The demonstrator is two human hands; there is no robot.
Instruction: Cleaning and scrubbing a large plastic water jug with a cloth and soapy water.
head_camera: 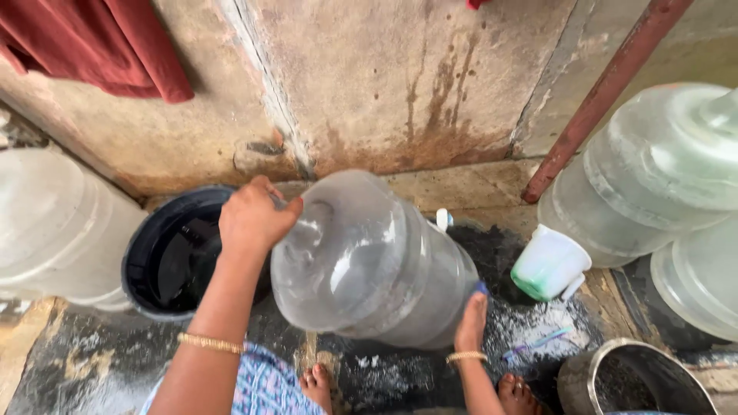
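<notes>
Fig.: Large clear water jug (377,261) tilted neck-down toward black tub (181,257). Left hand (254,215) grips its neck end; right hand (470,319) props the base w/ fingers closed on it, steadying the tilt above wet floor (92,361).

Stained concrete wall (400,84), wet dark floor (100,361), rusty pipe (607,92) leaning in daylight.

1. Clear, see-through water jug (377,261), greyish tint.
2. Black bucket (154,269), dark water inside.
3. White mug (550,261), green base.
4. Deep red cloth (100,46).
5. Gold bangles (209,343); blue patterned dress (265,384).
</notes>
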